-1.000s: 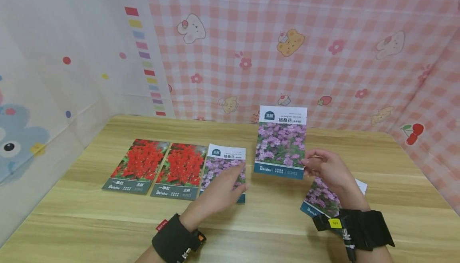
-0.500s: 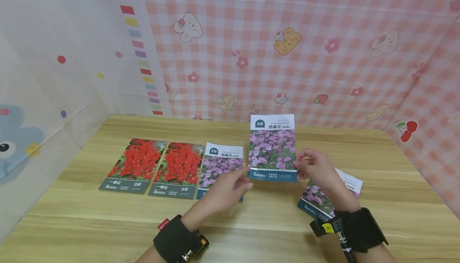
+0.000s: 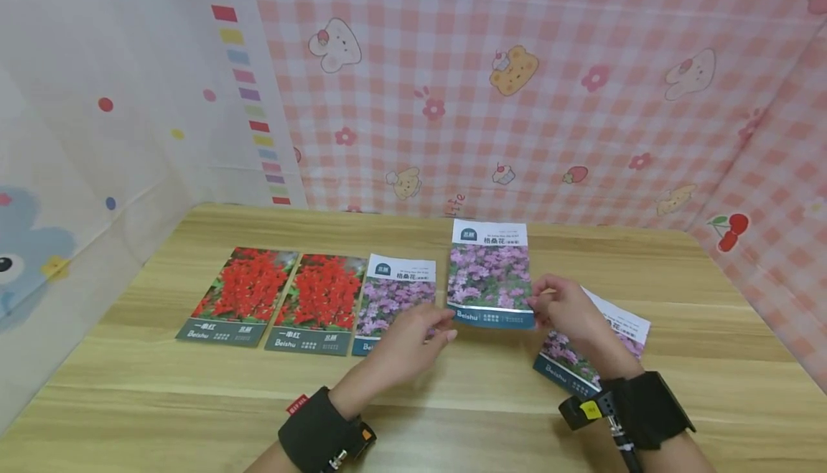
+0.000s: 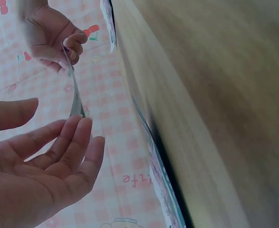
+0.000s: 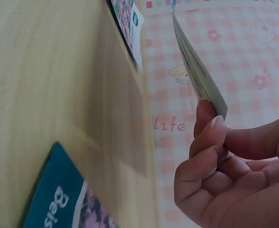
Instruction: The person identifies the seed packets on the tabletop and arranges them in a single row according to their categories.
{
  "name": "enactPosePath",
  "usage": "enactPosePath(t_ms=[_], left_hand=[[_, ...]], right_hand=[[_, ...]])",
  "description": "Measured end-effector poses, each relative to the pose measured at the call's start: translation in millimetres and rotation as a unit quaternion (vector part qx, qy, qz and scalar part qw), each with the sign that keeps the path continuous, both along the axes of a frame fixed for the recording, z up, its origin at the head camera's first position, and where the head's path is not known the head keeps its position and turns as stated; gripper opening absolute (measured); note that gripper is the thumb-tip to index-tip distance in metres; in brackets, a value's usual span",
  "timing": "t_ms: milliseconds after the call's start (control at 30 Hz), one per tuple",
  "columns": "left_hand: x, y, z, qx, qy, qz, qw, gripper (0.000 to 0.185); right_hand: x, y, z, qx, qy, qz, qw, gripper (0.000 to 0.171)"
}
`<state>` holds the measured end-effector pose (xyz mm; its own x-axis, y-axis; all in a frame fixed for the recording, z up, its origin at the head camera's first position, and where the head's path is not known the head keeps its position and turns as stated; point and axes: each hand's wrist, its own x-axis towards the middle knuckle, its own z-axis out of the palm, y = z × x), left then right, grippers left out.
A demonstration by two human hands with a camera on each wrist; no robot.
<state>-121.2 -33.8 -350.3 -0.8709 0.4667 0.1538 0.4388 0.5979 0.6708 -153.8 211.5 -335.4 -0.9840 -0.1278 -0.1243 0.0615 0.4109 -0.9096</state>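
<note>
Since 1 s ago the held purple-flower seed packet (image 3: 491, 273) has come down and a bit left in the head view; it was up by the pink cloth, now its bottom edge is close over the wood, centre of frame. Left hand (image 3: 413, 340) slid right from the flat packet to the held one's lower left corner.

Surface: light wooden table (image 3: 452, 401), running wall to wall. Pink gingham cloth (image 3: 517, 85) w/ bears and strawberries fills the upper centre and right, white dotted sheet (image 3: 97, 100) on the upper left.

Lying flat, left-centre of frame, in a row: two red-flower seed packets (image 3: 248, 295) (image 3: 319, 302), then a purple-flower packet (image 3: 394, 302). Another purple packet (image 3: 581, 347) lies lower right, partly under the right wrist.

Hands: right hand (image 3: 568, 311) pinches the held packet's lower right corner, thumb on front, fingers curled, clear in the right wrist cam (image 5: 210, 156). Left hand's fingers are straight-ish and relaxed, tips touching the packet's bottom edge (image 4: 77, 128), not clamped. Black wrist straps (image 3: 319, 430) on both forearms, bottom of frame.
</note>
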Motion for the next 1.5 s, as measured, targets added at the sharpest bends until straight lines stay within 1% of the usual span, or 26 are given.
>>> enactPosePath(t_ms=[167, 300, 400, 500, 633, 867, 967, 1000, 1133, 1233, 1300, 1367, 1433, 1500], left_hand=[[2.3, 1, 1.3, -0.049, -0.012, -0.04, 0.998, 0.033], [3.7, 2, 2.5, -0.086, -0.021, -0.077, 0.9932, 0.02], [4.8, 2, 3.6, -0.11, -0.02, -0.095, 0.9892, 0.018], [5.7, 2, 4.2, -0.129, -0.019, -0.098, 0.9866, 0.019], [6.1, 2, 3.7, -0.152, -0.016, -0.102, 0.983, 0.027], [8.1, 2, 2.3, -0.184, -0.006, -0.11, 0.9767, 0.023], [11.1, 2, 3.1, -0.198, 0.003, -0.107, 0.9744, 0.027], [12.2, 3, 3.5, -0.204, 0.012, -0.107, 0.9731, 0.027], [16.0, 4, 3.4, -0.224, 0.031, -0.108, 0.9681, 0.034], [18.6, 4, 2.4, -0.243, 0.03, -0.121, 0.962, 0.043], [20.0, 4, 2.0, -0.257, 0.02, -0.133, 0.957, 0.05], [21.4, 4, 2.2, -0.27, 0.004, -0.149, 0.9511, 0.055], [22.6, 4, 2.7, -0.283, -0.014, -0.162, 0.9453, 0.058], [23.7, 4, 3.0, -0.294, -0.025, -0.173, 0.9398, 0.06]], right_hand=[[-2.1, 5, -6.9, 0.008, -0.036, 0.031, 0.999, 0.006], [-2.3, 6, -14.3, 0.03, -0.058, 0.051, 0.997, 0.006], [-1.8, 5, -18.0, 0.038, -0.075, 0.058, 0.995, 0.007], [-1.0, 2, -20.2, 0.043, -0.093, 0.052, 0.993, 0.008], [0.6, -2, -22.3, 0.07, -0.094, 0.048, 0.992, 0.008], [0.2, -8, -25.1, 0.133, -0.088, 0.048, 0.986, 0.009], [0.7, -9, -23.7, 0.16, -0.081, 0.048, 0.983, 0.009], [1.1, -10, -23.3, 0.171, -0.077, 0.048, 0.981, 0.009], [3.3, -10, -22.1, 0.212, -0.051, 0.049, 0.975, 0.011], [5.2, -11, -21.7, 0.251, -0.033, 0.046, 0.966, 0.015], [6.6, -12, -21.3, 0.288, -0.011, 0.047, 0.956, 0.022], [8.5, -13, -21.3, 0.33, 0.017, 0.059, 0.942, 0.033], [10.4, -16, -21.8, 0.375, 0.054, 0.073, 0.922, 0.046], [12.5, -19, -22.5, 0.406, 0.085, 0.091, 0.905, 0.057]])
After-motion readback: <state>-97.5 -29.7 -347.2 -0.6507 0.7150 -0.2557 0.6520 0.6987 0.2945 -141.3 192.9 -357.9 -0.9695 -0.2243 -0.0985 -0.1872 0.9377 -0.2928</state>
